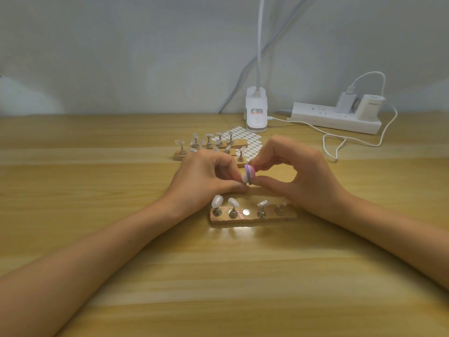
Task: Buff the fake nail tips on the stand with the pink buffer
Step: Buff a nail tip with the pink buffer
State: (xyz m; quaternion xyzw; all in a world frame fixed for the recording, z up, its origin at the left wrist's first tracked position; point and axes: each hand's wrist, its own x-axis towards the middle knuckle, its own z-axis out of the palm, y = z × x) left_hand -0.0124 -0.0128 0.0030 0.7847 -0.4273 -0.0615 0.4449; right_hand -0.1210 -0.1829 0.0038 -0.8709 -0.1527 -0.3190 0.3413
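My right hand (294, 176) pinches a small pink and purple buffer (250, 172) between thumb and fingertips. The buffer's face lies against a pale nail tip (244, 178) that my left hand (206, 181) pinches just above the table. In front of both hands lies a wooden stand (252, 216) with metal pegs. Three of its pegs carry nail tips (217, 201), a further peg at the right end is blurred, and one magnet spot (246, 212) in the middle is bare.
Behind my hands lie more wooden stands with nail tips (209, 144) and a sheet of white adhesive tabs (245, 139). A white clip lamp (256, 110), a power strip (337, 119) with chargers and a looping white cable (340, 144) sit at the back right.
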